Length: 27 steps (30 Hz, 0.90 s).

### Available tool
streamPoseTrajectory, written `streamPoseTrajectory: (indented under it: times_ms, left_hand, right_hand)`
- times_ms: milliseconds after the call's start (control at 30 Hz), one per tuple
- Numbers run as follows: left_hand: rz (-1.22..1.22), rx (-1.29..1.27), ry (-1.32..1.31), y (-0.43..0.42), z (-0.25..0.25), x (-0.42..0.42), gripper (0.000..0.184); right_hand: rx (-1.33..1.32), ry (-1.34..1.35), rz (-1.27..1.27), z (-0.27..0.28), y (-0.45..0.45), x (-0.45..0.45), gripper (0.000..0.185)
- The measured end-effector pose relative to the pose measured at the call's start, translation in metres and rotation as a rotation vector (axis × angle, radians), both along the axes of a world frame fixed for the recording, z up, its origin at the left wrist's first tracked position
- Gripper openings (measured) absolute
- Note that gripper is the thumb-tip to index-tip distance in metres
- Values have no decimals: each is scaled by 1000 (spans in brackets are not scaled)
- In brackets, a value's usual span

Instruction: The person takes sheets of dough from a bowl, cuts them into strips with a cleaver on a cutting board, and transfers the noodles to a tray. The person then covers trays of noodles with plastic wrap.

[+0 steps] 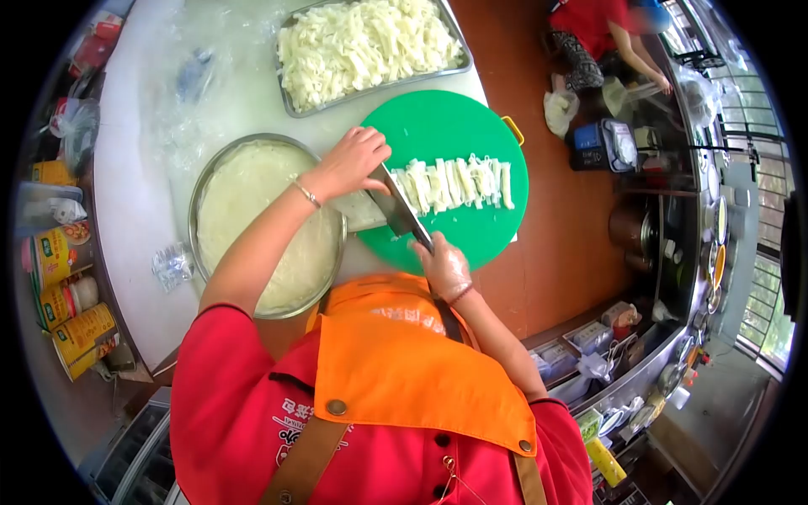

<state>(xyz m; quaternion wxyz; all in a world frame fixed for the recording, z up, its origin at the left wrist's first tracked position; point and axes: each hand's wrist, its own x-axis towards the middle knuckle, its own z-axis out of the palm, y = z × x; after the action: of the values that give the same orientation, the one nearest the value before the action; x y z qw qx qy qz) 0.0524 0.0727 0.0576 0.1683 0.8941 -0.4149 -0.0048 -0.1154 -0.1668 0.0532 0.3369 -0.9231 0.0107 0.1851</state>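
Note:
My right hand [446, 268], in a thin clear glove, is closed round the handle of a broad cleaver [401, 210]. The blade stands on a round green cutting board [421, 118], between a pale flat sheet [360, 210] on its left and a row of cut white strips [454, 183] on its right. At the far end of the blade is my left hand [347, 162], its fingers bent together near the blade's top; what they touch is unclear. Left of the board, a round metal pan [199, 244] holds a pale, smooth layer.
Beyond the board, a metal tray [290, 108] is heaped with white strips. Crumpled clear plastic [172, 266] lies on the white table [126, 210]. A yellow handle [512, 130] juts past the board. Another person [598, 42] works at the upper right, near cluttered shelves.

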Motion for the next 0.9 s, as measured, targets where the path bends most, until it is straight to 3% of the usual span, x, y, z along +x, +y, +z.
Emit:
streamPoseTrajectory:
  times_ms: [100, 133, 233, 333, 367, 500, 567, 633, 800, 900]
  left_hand:
    - [374, -365, -90, -6, 18, -21, 52]
    - [530, -462, 11, -3, 16, -31, 51]
    - [885, -973, 776, 9, -61, -60, 48]
    - [983, -1274, 1237, -10, -64, -99, 43]
    - [1042, -1343, 1255, -17, -60, -108, 38]
    - [1211, -1550, 1246, -44, -34, -121, 17]
    - [1213, -1623, 1247, -50, -33, -120, 9]
    - [1175, -1697, 1291, -52, -42, -120, 5]
    - [1159, -1699, 1251, -64, -66, -94, 28]
    - [1296, -1537, 1162, -71, -49, -95, 46]
  right_hand:
    - [256, 122, -183, 16, -12, 4, 31]
    - [483, 150, -264, 13, -16, 2, 30]
    - [760, 559, -383, 52, -40, 16, 26]
    - [826, 422, -323, 38, -57, 20, 32]
    - [827, 355, -307, 32, -61, 22, 32]
    - [-155, -389, 209, 37, -90, 61, 21]
    - [-351, -543, 365, 39, -102, 95, 19]
    - [-460, -685, 505, 33, -112, 130, 20]
    - [-664, -587, 769, 4, -120, 189, 37]
    - [-542, -729, 745, -5, -122, 205, 36]
